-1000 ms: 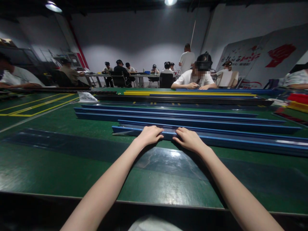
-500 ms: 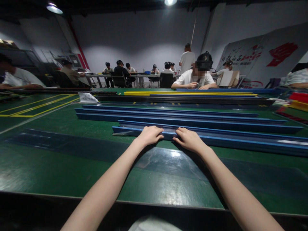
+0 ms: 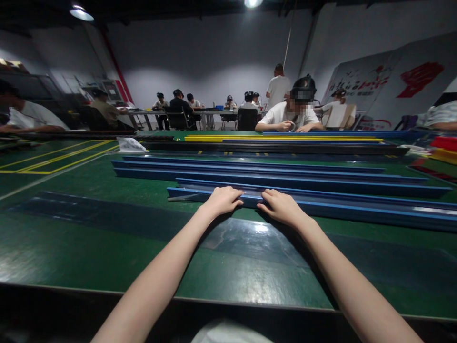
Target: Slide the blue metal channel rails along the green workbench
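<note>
A long blue channel strip (image 3: 357,207) lies across the green table in front of me, its open side up. My left hand (image 3: 224,199) grips the strip's near wall, fingers over the top edge and thumb on the front face. A short gap to the right, my right hand (image 3: 276,204) pinches the same wall in the same way. Beneath my forearms a clear, dark-looking plastic sheet (image 3: 117,216) lies flat along the table. Just beyond the held strip rests another blue channel strip (image 3: 285,182).
Farther back are a yellow strip (image 3: 285,138), black strips (image 3: 303,148) and a crumpled white packet (image 3: 131,145). A co-worker (image 3: 293,107) sits across the table (image 3: 89,257). Red and yellow bins (image 3: 444,149) stand at the right edge; other people sit behind.
Both my hands keep their places on the blue channel strip. Across the table, the co-worker's hand has risen slightly.
</note>
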A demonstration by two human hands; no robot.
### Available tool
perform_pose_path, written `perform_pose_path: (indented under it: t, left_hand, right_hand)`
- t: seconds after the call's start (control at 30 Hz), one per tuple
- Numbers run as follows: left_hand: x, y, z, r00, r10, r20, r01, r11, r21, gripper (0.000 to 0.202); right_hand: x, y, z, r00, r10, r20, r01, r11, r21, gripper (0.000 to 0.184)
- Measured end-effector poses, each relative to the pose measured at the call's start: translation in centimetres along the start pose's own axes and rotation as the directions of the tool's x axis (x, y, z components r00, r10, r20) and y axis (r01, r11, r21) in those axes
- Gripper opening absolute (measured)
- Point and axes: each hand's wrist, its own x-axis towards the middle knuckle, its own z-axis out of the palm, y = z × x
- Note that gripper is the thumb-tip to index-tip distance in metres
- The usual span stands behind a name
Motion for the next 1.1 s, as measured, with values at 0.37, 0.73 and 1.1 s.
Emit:
perform_pose_path:
  t: [0.37, 0.73, 1.1]
  left_hand:
    - [0.09, -0.06, 0.04, 1.0, 0.016, -0.011, -0.016, 1.0, 0.021, 0.026]
    - [-0.04, 0.18, -0.18, 1.0, 0.01, 0.02, -0.011, 0.999, 0.05, 0.027]
    - [-0.27, 0.27, -0.74, 0.998, 0.048, 0.033, -0.049, 0.998, 0.027, 0.021]
  right_hand:
    - [-0.04, -0.06, -0.01, 1.0, 0.003, -0.01, -0.003, 1.0, -0.009, 0.029]
    - [-0.03, 0.0, -0.2, 1.0, -0.013, 0.025, 0.013, 1.0, 0.009, 0.037]
    - [-0.15, -0.06, -0.92, 0.999, -0.043, 0.02, 0.043, 0.999, -0.01, 0.042]
